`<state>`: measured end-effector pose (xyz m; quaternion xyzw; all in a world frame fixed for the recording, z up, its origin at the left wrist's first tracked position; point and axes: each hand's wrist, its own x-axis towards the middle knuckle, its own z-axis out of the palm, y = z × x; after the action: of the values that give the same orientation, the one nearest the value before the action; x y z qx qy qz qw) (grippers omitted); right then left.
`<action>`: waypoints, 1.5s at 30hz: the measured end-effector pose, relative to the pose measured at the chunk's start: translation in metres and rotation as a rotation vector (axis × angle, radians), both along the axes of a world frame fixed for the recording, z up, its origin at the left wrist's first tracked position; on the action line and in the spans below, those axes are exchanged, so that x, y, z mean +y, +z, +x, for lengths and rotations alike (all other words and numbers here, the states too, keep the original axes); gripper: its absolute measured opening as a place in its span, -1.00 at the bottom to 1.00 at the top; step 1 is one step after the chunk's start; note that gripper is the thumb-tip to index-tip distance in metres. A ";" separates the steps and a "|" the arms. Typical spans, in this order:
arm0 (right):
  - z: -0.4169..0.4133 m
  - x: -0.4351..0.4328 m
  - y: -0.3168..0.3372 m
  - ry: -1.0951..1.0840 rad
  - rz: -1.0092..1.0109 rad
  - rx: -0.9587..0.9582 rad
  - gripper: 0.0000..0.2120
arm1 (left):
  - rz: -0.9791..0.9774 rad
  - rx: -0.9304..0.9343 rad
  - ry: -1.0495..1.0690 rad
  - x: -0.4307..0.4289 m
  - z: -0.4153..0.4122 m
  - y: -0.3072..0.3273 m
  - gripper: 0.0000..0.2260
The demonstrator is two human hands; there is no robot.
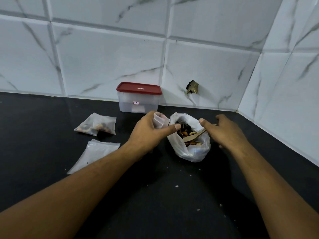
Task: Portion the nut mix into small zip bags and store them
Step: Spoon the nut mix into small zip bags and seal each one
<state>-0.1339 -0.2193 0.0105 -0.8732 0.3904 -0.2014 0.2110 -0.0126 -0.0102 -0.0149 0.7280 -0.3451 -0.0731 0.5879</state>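
While the left hand curls its fingers around a small empty zip bag, thumb stretched toward the rim of the big white plastic bag, the chief risk is a spill: that soft bag stands only by its own crumpled walls, and a nudge from either wrist could tip it and scatter the nut mix across the dark desk, where a few crumbs already lie. The small bag's mouth looks half collapsed in the grip, so a spoonful could miss it. The right hand rests against the far side of the big bag, fingers loosely spread; whether it actually grips the wooden spoon lying in the mix is hard to tell, since the handle runs under the palm. The nut mix sits between the two hands, just beside the left thumb tip. Two filled bags and flat empty ones lie to the left; the red-lidded container stands closed by the wall.
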 end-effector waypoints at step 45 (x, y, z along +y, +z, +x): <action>0.021 0.118 -0.004 0.522 0.481 -0.789 -0.92 | -0.153 0.223 -0.173 0.073 0.008 0.010 -0.72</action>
<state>-0.1124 -0.1014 0.0065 -0.7262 0.0861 -0.3599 0.5794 -0.0048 0.0626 -0.0045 0.6359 -0.3438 -0.1772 0.6678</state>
